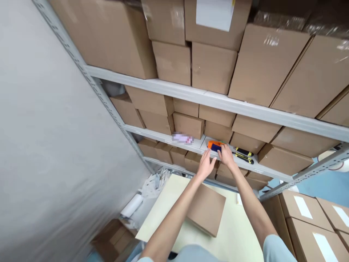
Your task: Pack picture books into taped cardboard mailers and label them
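Both my hands reach forward to the middle shelf. My right hand [225, 155] has its fingers bent over the right end of a small orange and dark blue object [216, 147], whose kind I cannot make out. Just left of and below that object is my left hand [206, 165], empty, fingers stretched and thumb apart. To the right of my right hand, a yellow-and-black tool [244, 151] and yellow-and-black pliers-like handles [243, 158] lie on the shelf board. A flat brown cardboard box [208, 208] rests on the pale table [155, 218] beneath my forearms.
Cardboard boxes [215, 67] fill the metal rack [152, 86] in front. A blurred pinkish item [182, 138] lies on the middle shelf. More labelled boxes [308, 233] stack at the right. A grey wall [54, 145], a white roll [132, 205] and an open carton [114, 238] are at the left.
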A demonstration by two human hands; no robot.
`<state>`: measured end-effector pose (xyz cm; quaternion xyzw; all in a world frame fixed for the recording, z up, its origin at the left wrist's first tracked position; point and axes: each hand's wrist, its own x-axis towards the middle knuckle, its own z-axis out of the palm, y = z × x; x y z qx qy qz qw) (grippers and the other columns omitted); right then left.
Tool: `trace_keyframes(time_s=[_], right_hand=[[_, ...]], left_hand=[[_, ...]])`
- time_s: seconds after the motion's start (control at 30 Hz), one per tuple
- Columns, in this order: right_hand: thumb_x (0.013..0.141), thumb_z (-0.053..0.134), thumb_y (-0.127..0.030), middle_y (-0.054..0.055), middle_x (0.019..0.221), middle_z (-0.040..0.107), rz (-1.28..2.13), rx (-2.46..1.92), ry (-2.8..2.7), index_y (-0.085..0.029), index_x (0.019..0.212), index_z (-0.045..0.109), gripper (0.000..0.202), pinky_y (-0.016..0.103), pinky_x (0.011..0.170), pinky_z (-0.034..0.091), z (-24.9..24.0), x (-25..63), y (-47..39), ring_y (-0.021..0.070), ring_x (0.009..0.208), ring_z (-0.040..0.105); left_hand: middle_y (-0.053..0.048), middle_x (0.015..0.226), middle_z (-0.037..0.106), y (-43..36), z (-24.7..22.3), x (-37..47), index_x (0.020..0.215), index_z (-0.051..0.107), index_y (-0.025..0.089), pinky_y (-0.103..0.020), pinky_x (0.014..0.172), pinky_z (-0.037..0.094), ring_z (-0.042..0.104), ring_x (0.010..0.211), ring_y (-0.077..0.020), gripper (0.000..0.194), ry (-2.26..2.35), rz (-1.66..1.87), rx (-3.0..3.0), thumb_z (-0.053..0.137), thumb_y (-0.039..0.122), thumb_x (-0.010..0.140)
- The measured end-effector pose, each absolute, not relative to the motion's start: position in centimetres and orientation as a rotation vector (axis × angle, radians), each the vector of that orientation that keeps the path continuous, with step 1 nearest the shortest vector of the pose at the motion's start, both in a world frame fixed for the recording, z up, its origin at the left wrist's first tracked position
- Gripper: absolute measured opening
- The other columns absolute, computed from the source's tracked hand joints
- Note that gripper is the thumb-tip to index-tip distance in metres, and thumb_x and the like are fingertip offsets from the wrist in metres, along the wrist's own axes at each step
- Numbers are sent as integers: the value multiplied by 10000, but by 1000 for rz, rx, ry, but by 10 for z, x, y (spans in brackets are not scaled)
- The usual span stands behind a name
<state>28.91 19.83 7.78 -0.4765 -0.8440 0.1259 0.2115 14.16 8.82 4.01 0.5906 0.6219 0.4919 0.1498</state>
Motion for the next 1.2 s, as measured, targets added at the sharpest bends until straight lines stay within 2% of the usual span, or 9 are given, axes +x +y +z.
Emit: trace_keyframes(time_s=[0.13,0.3,0.4,0.47,0.57,0.63,0.83,1.0,1.2], right_hand=[[930,669,-210,272,1342,742,376,-1475,-2372,-104,1329,683,413,525,1158,471,95,254,220,389,1299,697],[883,686,-185,264,1186,795,430,-1536,-2342,-80,1305,693,435,518,1096,510,96,254,218,403,1168,763],[951,616,-213,295,1264,766,434,-1530,-2339,-47,1400,634,478,518,1126,496,87,268,200,400,1212,738],[1014,565,-311,270,1332,745,527,-1445,-2239,-80,1452,594,496,502,1119,514,73,280,173,374,1235,722],[1034,570,-534,196,1284,765,878,-1164,-1876,-155,1401,621,530,479,1061,567,45,299,106,333,1175,731],[1012,624,-609,161,1256,775,1092,-1067,-1678,-191,1354,647,541,467,1059,576,32,309,51,314,1159,734],[994,705,-597,120,1286,772,1286,-1193,-1400,-224,1350,663,517,472,1147,551,33,308,-73,289,1220,723],[990,719,-616,100,1300,779,1275,-1258,-1309,-234,1359,666,534,453,1175,549,47,302,-111,269,1250,717],[990,725,-634,102,1299,804,1361,-1269,-1287,-237,1303,718,505,484,1168,574,64,293,-147,284,1236,756]], left_hand=[[-214,1637,575,103,69,153,1556,575,148,-591,1343,362,498,1580,-356,571,1772,1437,1732,561,366,1028],[-205,1490,687,70,51,150,1457,653,176,-603,1270,459,610,1461,-357,479,1798,1451,1666,577,303,1001],[-174,1447,717,34,38,147,1421,681,208,-573,1237,500,649,1410,-343,443,1773,1451,1576,597,299,996],[-156,1423,732,7,30,147,1395,694,229,-535,1213,527,673,1376,-322,408,1715,1484,1500,600,325,1010],[-132,1320,766,-37,21,155,1335,707,251,-471,1107,602,742,1234,-276,342,1613,1565,1358,585,368,1038],[-112,1228,780,-64,19,163,1275,722,259,-438,1032,632,766,1127,-255,295,1571,1586,1290,592,387,1043],[-77,1032,778,-120,21,172,1127,727,252,-387,932,634,753,958,-227,209,1571,1489,1212,650,421,1030],[-65,1031,740,-139,23,161,1064,712,243,-350,904,627,734,952,-213,190,1471,1425,1290,675,427,1035],[-60,1086,748,-159,32,144,1106,717,244,-331,916,623,735,1017,-209,155,1255,1352,1397,606,350,1084]])
